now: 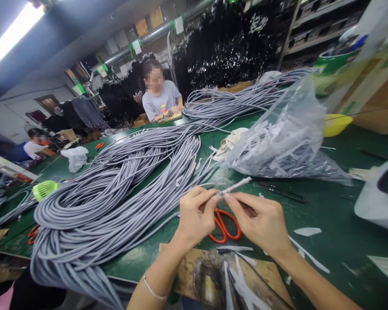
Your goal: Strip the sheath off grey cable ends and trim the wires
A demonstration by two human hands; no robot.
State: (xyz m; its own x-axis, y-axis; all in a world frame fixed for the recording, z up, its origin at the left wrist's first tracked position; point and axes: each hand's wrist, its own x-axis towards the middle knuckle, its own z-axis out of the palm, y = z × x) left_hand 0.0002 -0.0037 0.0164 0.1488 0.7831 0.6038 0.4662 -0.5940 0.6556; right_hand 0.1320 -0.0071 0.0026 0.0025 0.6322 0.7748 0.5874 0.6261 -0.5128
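Observation:
Between my two hands is the stripped end of a grey cable, its pale inner strands [239,185] sticking out to the upper right. My left hand [197,211] pinches it with thumb and forefinger. Close beside it, my right hand [261,217] grips the pale strands near the same spot. Orange-handled scissors [224,228] lie on the table just below my fingers. Left of my hands spreads a large bundle of grey cables [116,185]. Nearer to me is a stained wooden board [187,275] with white strips and a dark cord on it.
A clear plastic bag [278,133] of scraps stands beyond my right hand, with a whitish cloth [233,142] beside it. Tweezers [283,191] and white scraps [307,231] lie on the green table [333,211]. Across the table sits a person [163,94]; another [34,144] is farther left.

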